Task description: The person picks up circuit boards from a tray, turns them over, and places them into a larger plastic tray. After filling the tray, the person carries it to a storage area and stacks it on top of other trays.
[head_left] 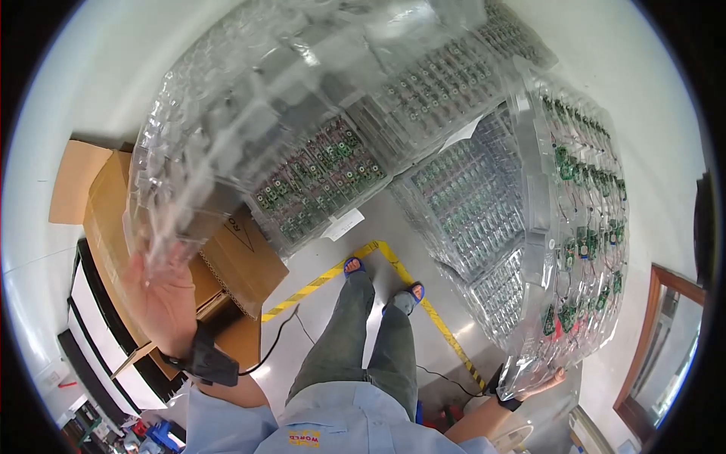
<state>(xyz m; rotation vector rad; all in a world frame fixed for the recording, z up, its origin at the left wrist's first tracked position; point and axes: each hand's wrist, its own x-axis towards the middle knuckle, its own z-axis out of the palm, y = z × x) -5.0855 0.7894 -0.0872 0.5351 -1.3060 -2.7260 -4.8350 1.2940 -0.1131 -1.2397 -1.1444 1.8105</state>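
My left hand (162, 295) is raised on the left, its fingers blurred and partly covered by clear plastic. It appears closed on the near corner of a large clear plastic tray (185, 163), which is smeared by motion and arches across the upper left. On the right, my right hand (546, 384) grips the lower end of another clear tray (538, 219), tilted up on its side. Small green circuit boards (586, 242) with thin wires show through that tray. Beyond the hands stand stacked clear trays, with rows of green circuit boards (325, 170) in their compartments.
An open cardboard box (113, 204) stands at the left beside my left arm. Yellow-and-black floor tape (446, 333) runs around my feet. A black cable (276, 344) hangs from my left wrist band. A wood-framed window (654, 356) is at the far right.
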